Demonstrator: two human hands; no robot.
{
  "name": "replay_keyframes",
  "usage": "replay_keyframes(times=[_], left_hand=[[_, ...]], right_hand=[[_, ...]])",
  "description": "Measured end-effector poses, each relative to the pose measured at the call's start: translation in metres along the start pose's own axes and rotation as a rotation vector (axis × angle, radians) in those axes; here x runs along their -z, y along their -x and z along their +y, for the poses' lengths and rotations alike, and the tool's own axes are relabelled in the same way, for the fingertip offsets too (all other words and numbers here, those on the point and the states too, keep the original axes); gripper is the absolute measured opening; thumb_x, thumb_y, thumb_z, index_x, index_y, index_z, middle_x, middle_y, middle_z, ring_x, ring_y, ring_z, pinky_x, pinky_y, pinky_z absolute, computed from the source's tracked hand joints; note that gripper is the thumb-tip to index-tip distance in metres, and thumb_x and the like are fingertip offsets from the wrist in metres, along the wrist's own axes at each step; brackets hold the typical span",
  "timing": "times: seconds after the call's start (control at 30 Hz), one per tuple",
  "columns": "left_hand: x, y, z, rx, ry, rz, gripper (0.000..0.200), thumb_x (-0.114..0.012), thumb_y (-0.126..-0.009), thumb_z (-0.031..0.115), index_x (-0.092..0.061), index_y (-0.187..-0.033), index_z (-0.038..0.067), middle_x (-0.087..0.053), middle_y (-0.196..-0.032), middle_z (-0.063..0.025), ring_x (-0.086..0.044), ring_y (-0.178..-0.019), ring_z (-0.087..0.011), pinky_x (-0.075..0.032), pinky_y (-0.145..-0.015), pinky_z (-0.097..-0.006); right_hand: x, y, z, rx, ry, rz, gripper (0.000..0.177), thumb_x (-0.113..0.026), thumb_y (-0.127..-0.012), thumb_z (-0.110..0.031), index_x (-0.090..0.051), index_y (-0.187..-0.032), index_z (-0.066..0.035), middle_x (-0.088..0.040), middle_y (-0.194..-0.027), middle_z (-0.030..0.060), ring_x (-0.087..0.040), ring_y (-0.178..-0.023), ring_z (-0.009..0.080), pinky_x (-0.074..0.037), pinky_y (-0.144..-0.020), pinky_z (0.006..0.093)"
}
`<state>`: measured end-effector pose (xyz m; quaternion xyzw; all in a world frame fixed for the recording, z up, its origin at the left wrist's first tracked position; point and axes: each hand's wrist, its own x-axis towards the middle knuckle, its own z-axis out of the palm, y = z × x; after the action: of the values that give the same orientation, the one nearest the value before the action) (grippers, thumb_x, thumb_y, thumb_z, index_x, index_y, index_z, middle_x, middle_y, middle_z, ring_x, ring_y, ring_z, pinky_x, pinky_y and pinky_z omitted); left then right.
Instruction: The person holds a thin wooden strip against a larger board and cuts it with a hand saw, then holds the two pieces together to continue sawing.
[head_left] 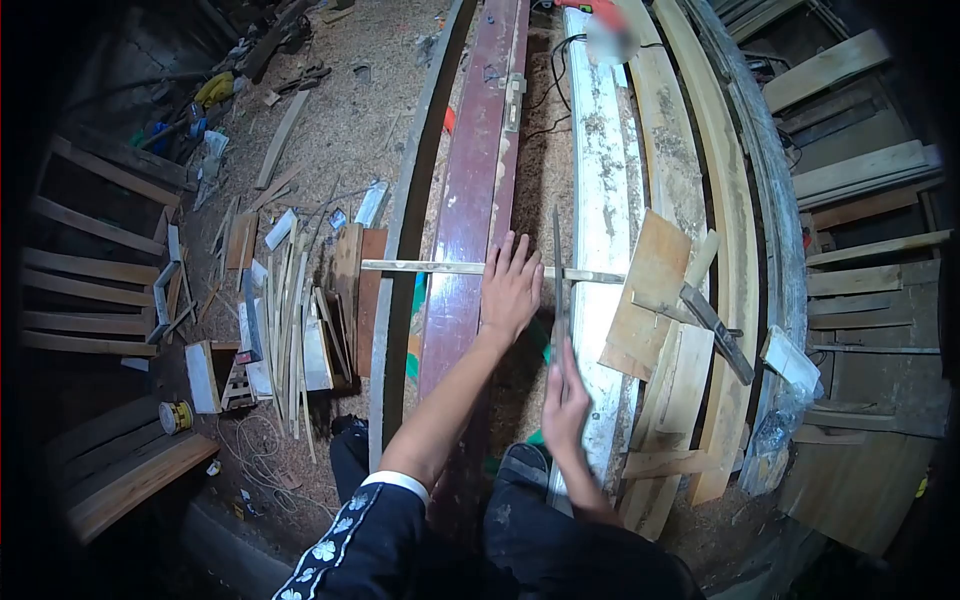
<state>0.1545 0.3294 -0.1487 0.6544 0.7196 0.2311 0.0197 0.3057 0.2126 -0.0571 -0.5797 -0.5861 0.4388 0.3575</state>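
Note:
A thin wooden strip (430,266) lies crosswise over the maroon plank (468,210) and reaches the white board (598,170). My left hand (512,287) presses flat on this strip, fingers spread. To its right, my right hand (566,400) is closed round the near end of a long, narrow saw-like tool (558,250). The tool points away from me and meets the strip just right of my left hand, over the gap between the plank and the white board.
A hammer (718,332) and a plywood piece (652,285) lie at the right. Thin strips (290,330) are piled at the left, near a tape roll (176,417). A blurred red object (608,30) sits at the far end. Wood shavings cover the floor.

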Motion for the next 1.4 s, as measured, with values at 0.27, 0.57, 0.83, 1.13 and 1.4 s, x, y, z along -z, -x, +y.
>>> replay_keyframes(times=[0.27, 0.57, 0.83, 1.13, 1.4], left_hand=[[0.001, -0.002, -0.003, -0.017, -0.010, -0.021, 0.039, -0.045, -0.109, 0.031, -0.069, -0.132, 0.011, -0.055, -0.154, -0.0077, -0.035, -0.153, -0.0275, -0.021, -0.127, -0.0454], [0.005, -0.004, -0.003, -0.041, -0.001, -0.020, 0.040, -0.045, -0.109, 0.032, -0.070, -0.130, 0.009, -0.053, -0.156, -0.0078, -0.035, -0.153, -0.0278, -0.021, -0.127, -0.0460], [0.002, 0.003, 0.000, -0.027, 0.026, -0.016, 0.039, -0.045, -0.109, 0.031, -0.070, -0.129, 0.010, -0.053, -0.155, -0.0086, -0.036, -0.152, -0.0282, -0.022, -0.127, -0.0466], [0.000, 0.004, -0.001, -0.023, 0.040, -0.024, 0.037, -0.046, -0.109, 0.031, -0.070, -0.126, 0.009, -0.053, -0.156, -0.0085, -0.036, -0.153, -0.0281, -0.021, -0.128, -0.0464], [0.001, 0.002, -0.002, -0.029, 0.053, -0.015, 0.038, -0.045, -0.109, 0.030, -0.071, -0.125, 0.009, -0.054, -0.155, -0.0082, -0.036, -0.153, -0.0280, -0.020, -0.128, -0.0462]], right_hand=[[0.001, -0.016, -0.008, -0.035, -0.042, -0.024, 0.049, -0.050, -0.109, -0.014, -0.045, -0.152, 0.009, -0.054, -0.152, 0.0263, -0.050, -0.144, 0.0299, -0.036, -0.120, 0.0374], [-0.003, -0.028, -0.011, -0.031, -0.090, -0.009, 0.052, -0.049, -0.110, -0.024, -0.047, -0.151, 0.008, -0.055, -0.151, 0.0246, -0.050, -0.143, 0.0292, -0.035, -0.120, 0.0386], [-0.001, -0.034, -0.019, -0.070, -0.141, -0.013, 0.051, -0.049, -0.110, -0.019, -0.045, -0.151, 0.011, -0.051, -0.154, 0.0268, -0.048, -0.145, 0.0301, -0.034, -0.121, 0.0375], [-0.003, -0.030, -0.013, -0.089, -0.212, 0.014, 0.051, -0.049, -0.110, -0.020, -0.046, -0.150, 0.011, -0.054, -0.151, 0.0264, -0.048, -0.145, 0.0321, -0.033, -0.122, 0.0404], [0.005, -0.030, -0.018, -0.055, -0.072, -0.058, 0.050, -0.049, -0.110, -0.019, -0.045, -0.151, 0.010, -0.051, -0.154, 0.0269, -0.048, -0.145, 0.0310, -0.033, -0.121, 0.0373]])
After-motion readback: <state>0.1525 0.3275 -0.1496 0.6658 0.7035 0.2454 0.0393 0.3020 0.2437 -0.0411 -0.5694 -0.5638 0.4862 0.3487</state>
